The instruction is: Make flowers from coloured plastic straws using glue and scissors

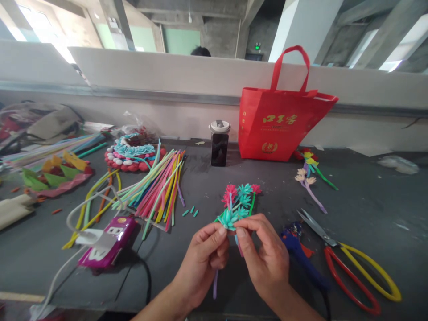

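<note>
My left hand (205, 258) and my right hand (264, 256) meet at the front middle of the dark table (368, 200). Both pinch a small bunch of handmade flowers (238, 200) with teal and pink petals on thin stems. My left fingers curl round the stems, whose purple end sticks out below the hand. The thumb and forefinger of my right hand pinch at a teal flower head at the bunch's lower edge.
Scissors with red and yellow handles (354, 267) lie right of my hands, beside a blue object (296, 243). A pile of coloured sticks (160, 187), a pink toy car (110, 240), a red bag (281, 120), a dark bottle (220, 143) and more flowers (309, 176) lie around.
</note>
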The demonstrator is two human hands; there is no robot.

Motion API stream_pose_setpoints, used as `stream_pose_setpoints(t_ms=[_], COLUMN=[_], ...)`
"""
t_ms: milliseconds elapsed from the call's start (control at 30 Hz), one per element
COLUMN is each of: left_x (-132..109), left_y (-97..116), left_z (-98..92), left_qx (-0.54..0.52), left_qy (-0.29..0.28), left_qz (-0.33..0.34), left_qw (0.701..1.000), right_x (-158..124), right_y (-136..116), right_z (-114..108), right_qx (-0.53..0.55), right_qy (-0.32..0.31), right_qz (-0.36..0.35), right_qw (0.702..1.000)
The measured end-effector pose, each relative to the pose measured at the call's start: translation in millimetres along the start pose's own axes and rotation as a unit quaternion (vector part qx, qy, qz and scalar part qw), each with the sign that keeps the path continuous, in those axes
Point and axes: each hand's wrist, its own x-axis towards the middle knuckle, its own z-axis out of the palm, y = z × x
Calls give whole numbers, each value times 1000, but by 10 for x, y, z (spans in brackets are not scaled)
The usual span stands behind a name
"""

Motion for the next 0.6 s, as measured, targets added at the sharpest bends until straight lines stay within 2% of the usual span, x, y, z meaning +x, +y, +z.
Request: stream_pose_setpoints(t_ms=[200, 600], left_x=[5, 6], left_y=[-5, -8], left_z=[14, -12], left_qx=[7, 0], left_qy=[-1, -7], left_qz=[-6, 2], left_qw=[1000, 1000], right_x=[12, -14], right_y=[0, -2], right_z=[21, 26], right_qx=[3, 17], right_qy=[0, 0], right_qz=[-13, 16], right_qw=[1000, 1000])
